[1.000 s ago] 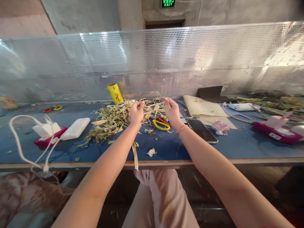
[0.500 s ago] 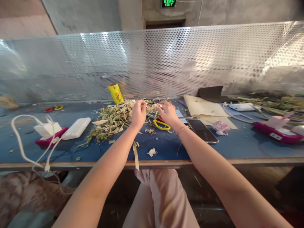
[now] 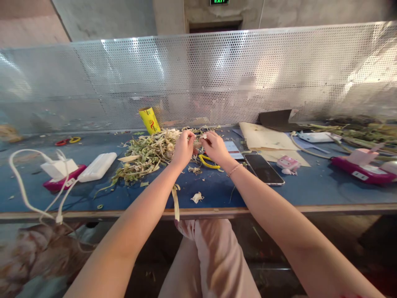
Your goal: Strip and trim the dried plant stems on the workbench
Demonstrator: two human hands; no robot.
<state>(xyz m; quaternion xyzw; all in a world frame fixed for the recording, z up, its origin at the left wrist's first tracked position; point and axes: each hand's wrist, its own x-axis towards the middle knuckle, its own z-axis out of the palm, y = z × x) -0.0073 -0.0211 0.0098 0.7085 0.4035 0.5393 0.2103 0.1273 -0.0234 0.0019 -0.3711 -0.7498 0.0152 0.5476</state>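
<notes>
Over the right edge of a heap of dried plant stems and leaves (image 3: 142,155), my two hands are close together. My left hand (image 3: 185,148) is closed in a pinch, and what lies in its fingers is hidden. Thumb and fingers of my right hand (image 3: 215,148) pinch a small pale, papery flake (image 3: 203,137). Beneath and between the hands lie scissors with yellow handles (image 3: 208,162), partly covered. Dry scraps (image 3: 194,170) are nearby, and a whitish, crumpled scrap (image 3: 197,197) rests closer to me.
A yellow tube (image 3: 149,121) stands tilted behind the heap. At right are a phone (image 3: 265,169), a pink case (image 3: 288,164) and brown paper (image 3: 263,136). A white power bank (image 3: 98,167) and purple power strip (image 3: 63,182) with cables sit left. A perforated metal screen (image 3: 201,82) backs the table.
My right hand has drawn its fingers in from a flatter, more spread pose to a pinch. Both hands are slightly nearer each other. The whole view has shifted a little.
</notes>
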